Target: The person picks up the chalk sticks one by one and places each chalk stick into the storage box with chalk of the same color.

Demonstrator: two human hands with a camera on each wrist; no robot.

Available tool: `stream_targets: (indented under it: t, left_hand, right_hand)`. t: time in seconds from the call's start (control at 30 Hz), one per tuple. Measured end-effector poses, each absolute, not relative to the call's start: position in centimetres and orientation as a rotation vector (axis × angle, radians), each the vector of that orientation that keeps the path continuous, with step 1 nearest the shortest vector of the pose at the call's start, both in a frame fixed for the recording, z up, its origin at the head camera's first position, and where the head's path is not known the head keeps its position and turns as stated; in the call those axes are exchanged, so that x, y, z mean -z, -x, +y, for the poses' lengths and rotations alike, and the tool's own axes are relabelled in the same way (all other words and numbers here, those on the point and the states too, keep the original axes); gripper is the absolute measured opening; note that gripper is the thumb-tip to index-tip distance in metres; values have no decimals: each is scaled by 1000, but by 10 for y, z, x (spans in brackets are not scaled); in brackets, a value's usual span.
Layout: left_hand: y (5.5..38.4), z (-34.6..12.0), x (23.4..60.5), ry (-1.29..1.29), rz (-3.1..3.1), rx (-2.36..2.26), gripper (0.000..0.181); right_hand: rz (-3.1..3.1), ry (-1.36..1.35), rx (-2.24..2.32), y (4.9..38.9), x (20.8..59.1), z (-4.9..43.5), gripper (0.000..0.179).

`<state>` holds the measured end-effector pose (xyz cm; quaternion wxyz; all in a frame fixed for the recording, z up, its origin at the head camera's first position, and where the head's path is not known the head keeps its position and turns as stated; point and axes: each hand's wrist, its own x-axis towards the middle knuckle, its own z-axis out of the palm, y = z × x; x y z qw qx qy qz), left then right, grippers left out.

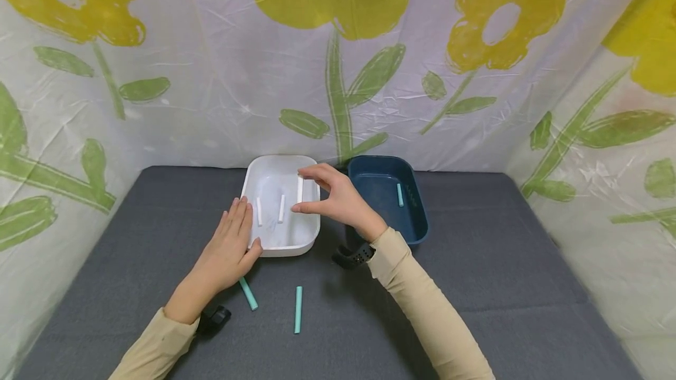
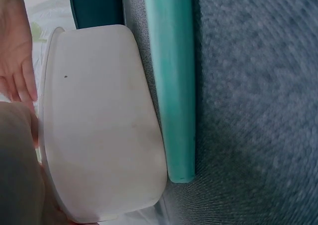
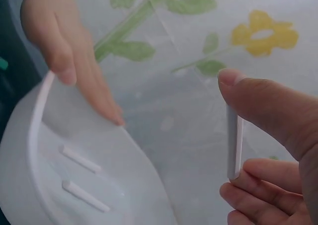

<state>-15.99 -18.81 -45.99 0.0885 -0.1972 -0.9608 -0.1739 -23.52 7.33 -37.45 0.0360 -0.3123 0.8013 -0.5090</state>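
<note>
My right hand pinches a white chalk stick end to end between thumb and fingertips, above the right side of a white plastic basin. Two more white chalk sticks, one on the left and one nearer the middle, lie on the basin's floor. My left hand rests along the basin's left rim with its fingers straight. Below that hand a green chalk stick lies on the cloth, partly hidden by it in the head view. Another green chalk stick lies in front of the basin.
To the right of the white basin stands a dark blue basin with one green chalk stick inside. Dark grey cloth covers the table. A flower-printed white sheet hangs behind and along both sides.
</note>
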Motion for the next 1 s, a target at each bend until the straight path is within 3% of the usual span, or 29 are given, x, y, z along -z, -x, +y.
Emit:
stream_targets:
  t: [1.0]
  left_hand:
    - [160,-189,458,568,-2933,499,71]
  right_hand:
    - [2625,662,1376,307,419,39,77]
